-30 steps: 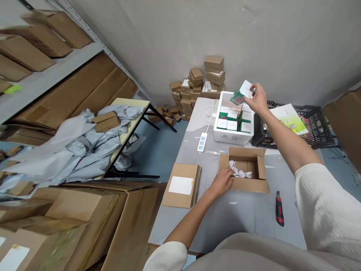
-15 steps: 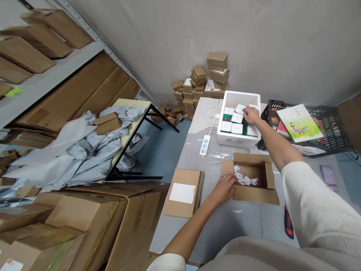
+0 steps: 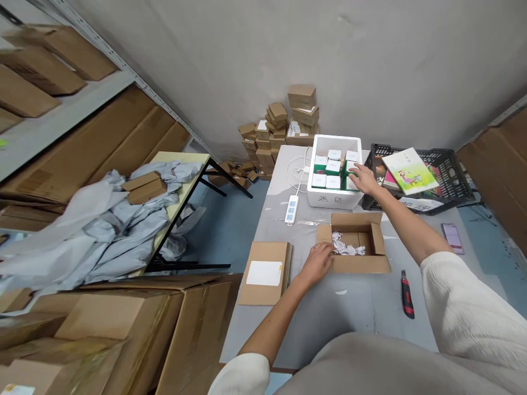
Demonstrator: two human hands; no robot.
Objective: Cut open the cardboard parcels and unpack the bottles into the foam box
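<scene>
My left hand (image 3: pixel 319 262) grips the left side of an open cardboard box (image 3: pixel 360 264), its thumb and fingers closed at the wall and flap. Crumpled white paper (image 3: pixel 347 245) lies inside that box, along its left and front. My right hand (image 3: pixel 364 178) reaches over the right rim of a white foam box (image 3: pixel 334 198), fingers apart and touching or just above a small green box with a white top (image 3: pixel 352 183) in the front right corner. Several more small green-and-white boxes (image 3: pixel 333 167) stand in the foam box.
A black crate (image 3: pixel 448 159) holding books (image 3: pixel 411 171) stands at the right. On the table lie a utility knife (image 3: pixel 407 296), a phone (image 3: pixel 453 238), a power strip (image 3: pixel 291 209) and flat cardboard (image 3: pixel 263 281). Grey mailing bags (image 3: pixel 119 219) cover another table; stacked cartons (image 3: pixel 280 126) line the wall.
My right hand has moved from the back right of the foam box toward its front right corner. My left hand stays at the cardboard box. The whole view has shifted slightly.
</scene>
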